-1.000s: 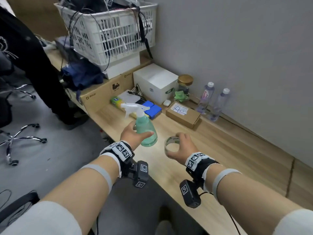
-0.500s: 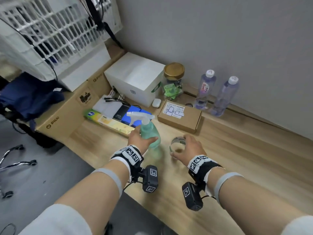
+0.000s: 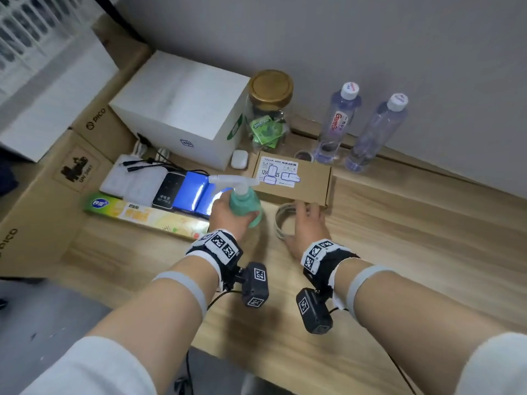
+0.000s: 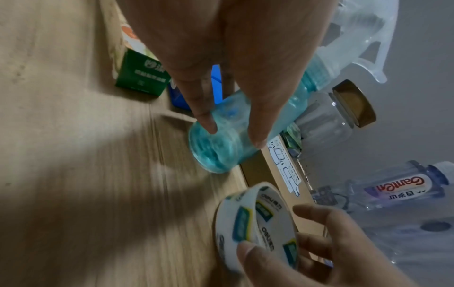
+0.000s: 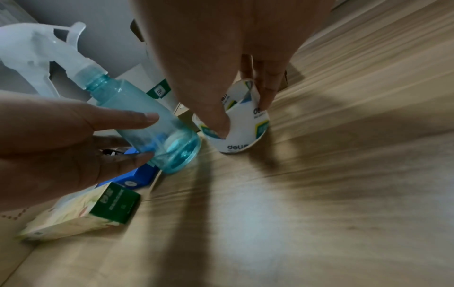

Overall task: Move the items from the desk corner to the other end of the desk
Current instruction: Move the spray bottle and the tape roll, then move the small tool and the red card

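Observation:
My left hand grips a teal spray bottle with a white trigger head, its base just above the wooden desk. In the left wrist view the spray bottle sits between thumb and fingers. My right hand holds a white tape roll with green and yellow labels, thumb outside and fingers inside the ring. The right wrist view has the tape roll tilted with its lower edge at the desk, next to the spray bottle.
Beyond my hands lie a brown cardboard box, a white box, a glass jar, two water bottles, blue packs, a long green carton and large cardboard boxes at left.
Both hands have carried the spray bottle and the tape roll farther toward the items by the wall and lower toward the desk. The view has tilted down and right.

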Demonstrator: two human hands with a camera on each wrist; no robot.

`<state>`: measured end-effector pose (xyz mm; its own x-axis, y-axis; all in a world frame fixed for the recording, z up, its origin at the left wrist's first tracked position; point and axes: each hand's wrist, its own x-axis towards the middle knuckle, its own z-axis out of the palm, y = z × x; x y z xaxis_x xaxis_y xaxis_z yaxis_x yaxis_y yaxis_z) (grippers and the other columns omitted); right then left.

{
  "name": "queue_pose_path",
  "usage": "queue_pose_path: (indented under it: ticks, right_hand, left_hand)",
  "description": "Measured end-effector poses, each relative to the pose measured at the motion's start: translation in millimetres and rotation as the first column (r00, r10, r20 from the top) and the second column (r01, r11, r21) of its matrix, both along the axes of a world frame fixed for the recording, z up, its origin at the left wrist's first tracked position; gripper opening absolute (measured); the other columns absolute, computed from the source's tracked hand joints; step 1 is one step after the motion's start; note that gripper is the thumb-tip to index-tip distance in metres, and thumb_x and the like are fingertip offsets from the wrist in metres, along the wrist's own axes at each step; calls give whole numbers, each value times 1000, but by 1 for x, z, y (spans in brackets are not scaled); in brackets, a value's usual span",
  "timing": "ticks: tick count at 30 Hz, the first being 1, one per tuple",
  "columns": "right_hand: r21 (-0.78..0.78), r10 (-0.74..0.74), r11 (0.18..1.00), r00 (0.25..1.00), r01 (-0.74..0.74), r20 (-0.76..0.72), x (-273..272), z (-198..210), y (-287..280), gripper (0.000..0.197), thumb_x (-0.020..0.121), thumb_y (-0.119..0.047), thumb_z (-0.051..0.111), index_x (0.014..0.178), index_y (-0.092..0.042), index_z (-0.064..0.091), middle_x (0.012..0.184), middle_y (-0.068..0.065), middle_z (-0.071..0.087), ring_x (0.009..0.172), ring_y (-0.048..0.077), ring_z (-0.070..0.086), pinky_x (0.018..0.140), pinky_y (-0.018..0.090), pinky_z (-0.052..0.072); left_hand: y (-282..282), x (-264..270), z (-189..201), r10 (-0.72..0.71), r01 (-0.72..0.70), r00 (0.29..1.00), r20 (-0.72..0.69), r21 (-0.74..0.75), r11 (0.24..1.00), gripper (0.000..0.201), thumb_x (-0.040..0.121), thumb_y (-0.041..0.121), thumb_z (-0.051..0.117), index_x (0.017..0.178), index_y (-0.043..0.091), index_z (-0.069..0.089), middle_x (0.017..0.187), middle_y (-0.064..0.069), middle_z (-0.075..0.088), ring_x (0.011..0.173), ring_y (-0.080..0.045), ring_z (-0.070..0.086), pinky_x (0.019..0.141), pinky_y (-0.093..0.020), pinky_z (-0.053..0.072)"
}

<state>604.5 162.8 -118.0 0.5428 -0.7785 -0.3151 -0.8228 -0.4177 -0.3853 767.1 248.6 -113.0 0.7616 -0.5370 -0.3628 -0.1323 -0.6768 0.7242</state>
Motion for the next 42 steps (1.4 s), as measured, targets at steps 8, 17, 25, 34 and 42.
queue_pose_path:
  ticks: [8, 17, 25, 34, 42]
  right_hand:
    - [155, -252, 960, 959, 231, 131, -1, 22, 12, 76, 79, -17, 72, 142, -12, 30, 138, 18, 34, 112, 41, 57, 94, 39, 49]
    - [406, -565, 805, 768, 433, 301, -116, 82, 5, 46, 87, -27, 60, 128, -20, 41, 98, 5, 64, 86, 29, 71, 83, 50, 58]
    - [581, -774, 629, 356, 516, 523, -299, 143, -1, 33, 98, -15, 54, 129, -14, 45, 113, 12, 62, 86, 25, 73, 72, 33, 60]
    - [619, -769, 523, 9, 586, 640, -623, 205, 61, 17, 97, -7, 51, 111, -11, 61, 98, 7, 67, 77, 19, 67, 69, 29, 56]
    - [596, -633, 368, -277, 714, 723, -826, 254, 111, 15, 97, -7, 52, 105, -11, 63, 85, 5, 66, 70, 16, 63, 67, 28, 52]
  left_hand:
    - [2, -16, 6, 192, -187, 978, -88, 63, 980, 66, 78, 30, 81, 126, 1, 45, 123, -18, 58, 109, -34, 61, 83, -34, 46]
    - [-49, -125, 59, -257, 269, 835, -486, -47, 962, 16, 95, 16, 57, 80, 17, 52, 80, -5, 58, 68, -20, 56, 64, -34, 50]
    - [-84, -299, 146, -446, 353, 822, -354, -298, 887, 15, 99, 11, 50, 86, 16, 54, 80, -1, 58, 67, -12, 56, 66, -27, 48]
    - [-80, -605, 199, -655, 422, 635, -410, -526, 738, 7, 98, 13, 55, 94, 14, 60, 83, -2, 62, 69, -15, 60, 66, -29, 52]
    - [-86, -812, 245, -744, 451, 446, -497, -593, 667, 11, 97, 14, 57, 88, 17, 61, 81, -1, 63, 69, -16, 61, 71, -32, 53]
